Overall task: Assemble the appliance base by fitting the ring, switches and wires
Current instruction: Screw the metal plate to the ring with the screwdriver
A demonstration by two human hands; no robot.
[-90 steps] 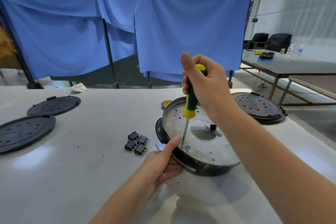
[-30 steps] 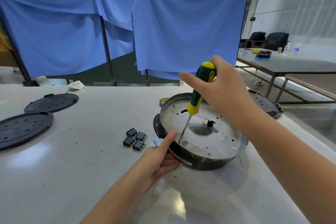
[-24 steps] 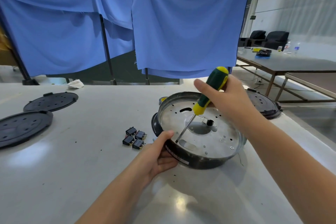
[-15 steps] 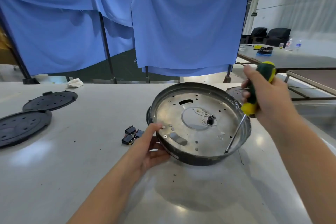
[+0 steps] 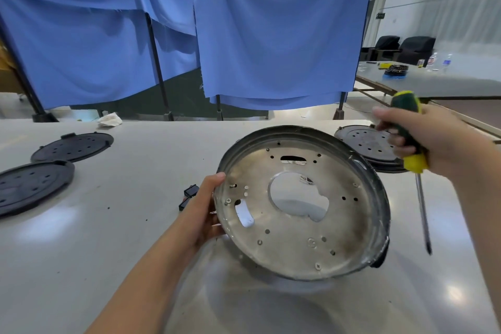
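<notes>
The round silver metal appliance base (image 5: 301,203), tilted up off the grey worktop (image 5: 135,225), wants steadying by the left hand (image 5: 202,211), fingers apparently curled behind its rim, while the right hand (image 5: 423,135), wrapped round the green-and-yellow screwdriver (image 5: 409,138), stays clear.

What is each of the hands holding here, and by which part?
Left hand grips the metal base at its left rim; right hand grips the screwdriver by its handle.

White table (image 5: 130,225), three black discs (image 5: 71,146), black switches (image 5: 189,192)
</notes>
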